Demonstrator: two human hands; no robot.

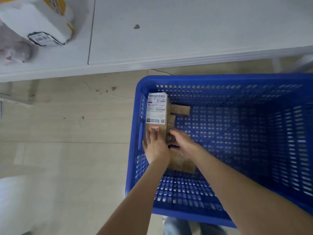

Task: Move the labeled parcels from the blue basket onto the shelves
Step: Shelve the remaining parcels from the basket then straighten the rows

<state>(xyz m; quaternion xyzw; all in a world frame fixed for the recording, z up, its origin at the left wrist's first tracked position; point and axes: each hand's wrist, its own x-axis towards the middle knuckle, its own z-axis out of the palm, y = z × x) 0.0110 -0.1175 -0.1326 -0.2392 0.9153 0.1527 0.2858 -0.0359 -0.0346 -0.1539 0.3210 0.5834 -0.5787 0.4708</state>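
A brown cardboard parcel (156, 114) with a white shipping label and a small red-edged sticker stands against the left inner wall of the blue basket (237, 80). My left hand (155, 146) lies flat on the parcel's near end, fingers straight, just below the sticker. My right hand (182, 143) curls round the parcel's right edge. Loose cardboard flaps lie on the basket floor beside and under the parcel.
A white shelf board (169, 39) runs across the top, its front edge just beyond the basket. On its left end lie a white parcel with yellow tape (39, 22) and a pale plastic bag (13, 53). Beige floor tiles spread out to the left.
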